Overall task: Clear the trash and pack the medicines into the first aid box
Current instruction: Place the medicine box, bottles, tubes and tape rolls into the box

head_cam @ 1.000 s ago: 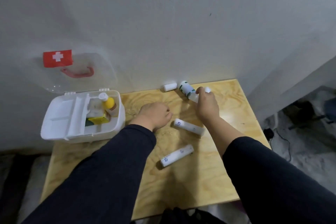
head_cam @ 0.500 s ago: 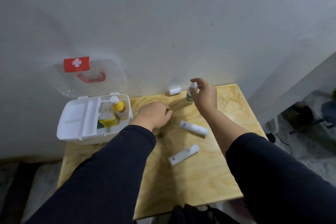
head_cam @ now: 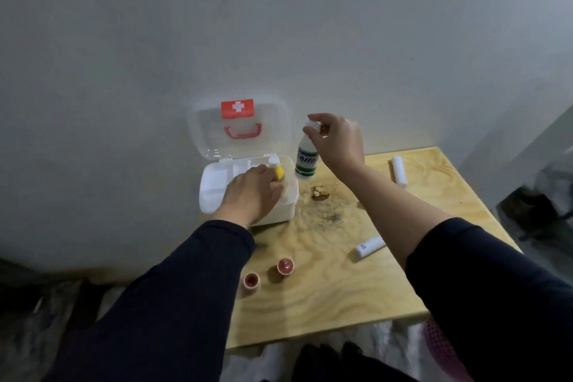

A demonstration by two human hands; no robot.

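Note:
The white first aid box point(head_cam: 214, 186) stands open at the table's back left, its clear lid point(head_cam: 242, 130) with a red cross leaning on the wall. My left hand point(head_cam: 251, 192) rests inside the box beside a yellow bottle point(head_cam: 277, 169); what its fingers touch is hidden. My right hand point(head_cam: 336, 139) pinches the cap of a white bottle with a green label point(head_cam: 307, 161), hanging upright just right of the box. Two white tubes lie on the table, one at the back right point(head_cam: 398, 170), one in the middle point(head_cam: 370, 246).
Two small red caps point(head_cam: 268, 273) sit near the wooden table's front left. A brown scrap point(head_cam: 319, 192) and dark stains lie right of the box. The wall is close behind; the table's right edge point(head_cam: 483, 205) drops to a cluttered floor.
My right hand lifted the green-label bottle off the table and carried it left toward the box. My left hand moved from the table into the box. The view shifted left.

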